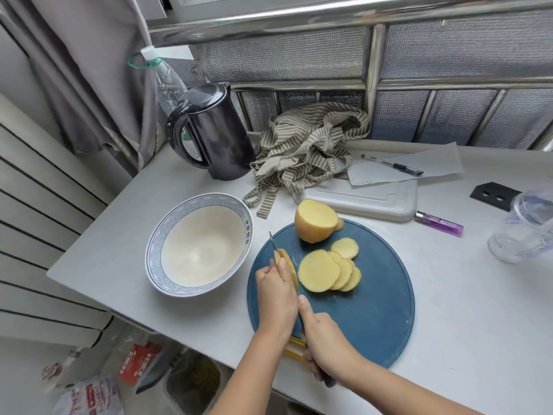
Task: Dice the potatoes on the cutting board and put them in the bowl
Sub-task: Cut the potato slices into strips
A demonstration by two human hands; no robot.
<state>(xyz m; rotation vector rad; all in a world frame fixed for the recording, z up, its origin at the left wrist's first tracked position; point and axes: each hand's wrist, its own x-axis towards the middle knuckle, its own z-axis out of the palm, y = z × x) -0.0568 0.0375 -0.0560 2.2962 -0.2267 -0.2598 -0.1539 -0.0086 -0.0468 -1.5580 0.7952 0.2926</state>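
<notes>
A round blue cutting board [374, 310] lies on the white counter. On its left edge my left hand [276, 295] presses down on a small stack of potato slices [291, 269]. My right hand [324, 336] grips the dark handle of a knife [273, 242] whose blade runs under my left hand, its tip showing beyond the slices. Several round potato slices [327, 269] lie fanned out mid-board. A peeled half potato [314, 221] stands at the board's far edge. An empty white bowl [239, 217] with a blue patterned rim sits left of the board.
A black kettle [212, 136], a plastic bottle [166, 82] and a striped cloth [308, 148] stand at the back. A white tray [374, 202], paper, pen [392, 165], purple lighter [440, 223] and clear plastic cup [523, 232] lie to the right. The counter edge drops off at left and front.
</notes>
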